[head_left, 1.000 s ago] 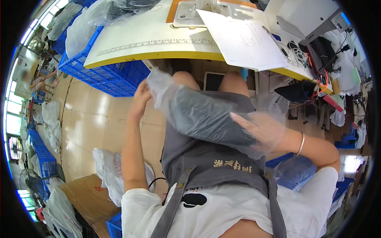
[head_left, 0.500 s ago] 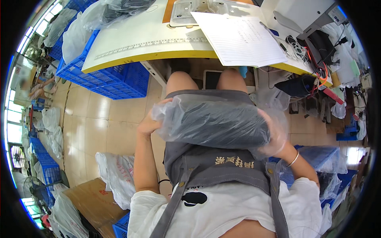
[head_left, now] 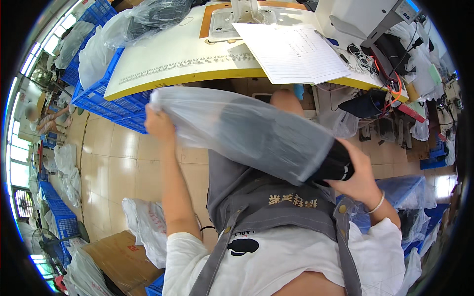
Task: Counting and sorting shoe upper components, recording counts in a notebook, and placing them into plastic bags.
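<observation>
A clear plastic bag (head_left: 197, 116) stretches slantwise above my lap, drawn out long on its left side. Inside it lies a dark bundle, and its black end (head_left: 333, 163) sticks out of the bag on the right. The bundle looks like rolled or stacked fabric; I cannot tell its exact kind. My left hand (head_left: 160, 123) is closed on the gathered left end of the bag. With fingers wrapped round it, my right hand (head_left: 358, 172) grips the bare black end. The grey apron (head_left: 256, 197) on my lap is partly covered by the bag.
Ahead is a white table (head_left: 197, 56) with a yellow edge, bearing an open notebook (head_left: 291, 54) and part of a machine (head_left: 242, 24). Blue crates (head_left: 116, 111) stand at its left. A cardboard box (head_left: 121, 259) and plastic bags (head_left: 148, 222) lie at lower left. Cables (head_left: 365, 61) clutter the right.
My left hand has moved up and left, pulling the bag out long. The bundle now slants down to the right, and its black end shows outside the bag in my right hand.
</observation>
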Tool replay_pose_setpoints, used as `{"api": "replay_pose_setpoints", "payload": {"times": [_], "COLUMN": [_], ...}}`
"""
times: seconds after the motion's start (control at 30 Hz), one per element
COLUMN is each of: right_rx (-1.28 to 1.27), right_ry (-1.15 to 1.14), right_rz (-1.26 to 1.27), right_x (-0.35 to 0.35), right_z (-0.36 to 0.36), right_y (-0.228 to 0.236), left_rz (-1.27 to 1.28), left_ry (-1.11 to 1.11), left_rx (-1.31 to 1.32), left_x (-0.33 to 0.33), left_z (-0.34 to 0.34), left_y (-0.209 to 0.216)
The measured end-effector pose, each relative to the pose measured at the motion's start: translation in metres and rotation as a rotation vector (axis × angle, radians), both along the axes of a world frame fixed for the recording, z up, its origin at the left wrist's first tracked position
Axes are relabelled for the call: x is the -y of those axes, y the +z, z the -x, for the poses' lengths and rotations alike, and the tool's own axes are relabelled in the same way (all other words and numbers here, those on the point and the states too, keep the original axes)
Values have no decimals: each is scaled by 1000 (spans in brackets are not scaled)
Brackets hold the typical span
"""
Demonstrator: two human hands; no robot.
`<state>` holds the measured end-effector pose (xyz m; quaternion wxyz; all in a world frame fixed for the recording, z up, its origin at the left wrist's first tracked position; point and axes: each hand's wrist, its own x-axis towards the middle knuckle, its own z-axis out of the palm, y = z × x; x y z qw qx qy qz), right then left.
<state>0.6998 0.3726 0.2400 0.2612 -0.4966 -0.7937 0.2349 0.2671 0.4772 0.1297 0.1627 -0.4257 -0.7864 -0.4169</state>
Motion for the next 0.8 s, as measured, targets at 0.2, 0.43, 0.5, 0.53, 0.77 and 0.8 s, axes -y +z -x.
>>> {"api": "replay_pose_setpoints", "payload": {"times": [0.2, 0.43, 0.5, 0.53, 0.77, 0.8], "right_rx": [-2, 300, 311, 244, -239, -161], "right_ry": [-122, -200, -198, -201, -86, -77], "right_rz": [47, -37, -7, 41, 177, 224], "right_x": [5, 20, 18, 19, 8, -8], "right_z": [-38, -50, -54, -52, -34, -25], "right_y": [46, 100, 111, 120, 140, 141], "left_rz": [531, 324, 563, 783, 60, 16], "left_ry": [-41, -867, -881, -883, -1108, -1258], "left_rx": [-130, 47, 76, 84, 40, 518], "left_x": [6, -25, -16, -15, -22, -32], "left_z": [78, -13, -67, -83, -91, -70], "left_y": [-5, -36, -24, -18, -57, -53]}}
